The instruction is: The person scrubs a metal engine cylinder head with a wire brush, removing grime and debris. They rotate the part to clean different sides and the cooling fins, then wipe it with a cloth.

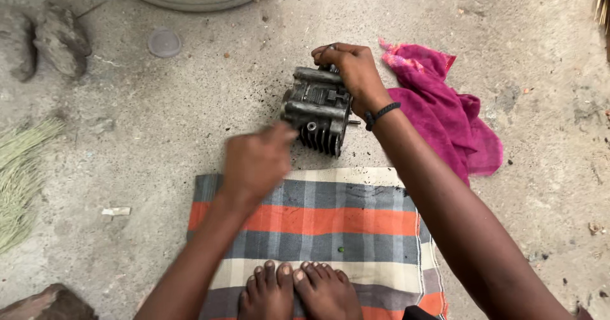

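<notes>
Your right hand [348, 69] grips the top of the finned engine part [318, 110] on the floor, just beyond the striped cloth [330, 221]. Keep it pinned steady. Your left hand [257, 161] is blurred, loosely curled, touching its near edge.

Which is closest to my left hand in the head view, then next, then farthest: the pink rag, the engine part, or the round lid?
From the left hand:
1. Engine part, just up and right, at the fingertips.
2. Round lid, up and left on the concrete.
3. Pink rag, far right, past the right hand.
</notes>
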